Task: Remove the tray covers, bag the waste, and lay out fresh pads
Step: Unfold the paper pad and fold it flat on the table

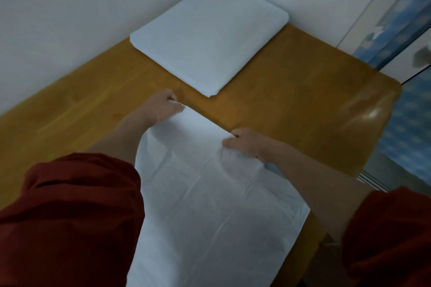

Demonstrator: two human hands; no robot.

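The pad point(210, 193), pinched at its far edge by the fingers of the left hand point(163, 107) and right hand point(245, 144), is a thin, matt white, papery sheet, creased with soft fold lines nearer than the fingers. Beyond the fingertips the table point(291, 100) is smooth varnished wood, glossy, with a bright glare right of the right fingers. Farther beyond, the cover point(210, 37) is the same matt white sheet, finely textured, pulled smooth. The sleeves point(70, 216) are dull red cloth.

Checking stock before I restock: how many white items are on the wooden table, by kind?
Flat white pad, gripped by left hand and right hand: 1
Thick white block near the wall corner: 1
Total: 2
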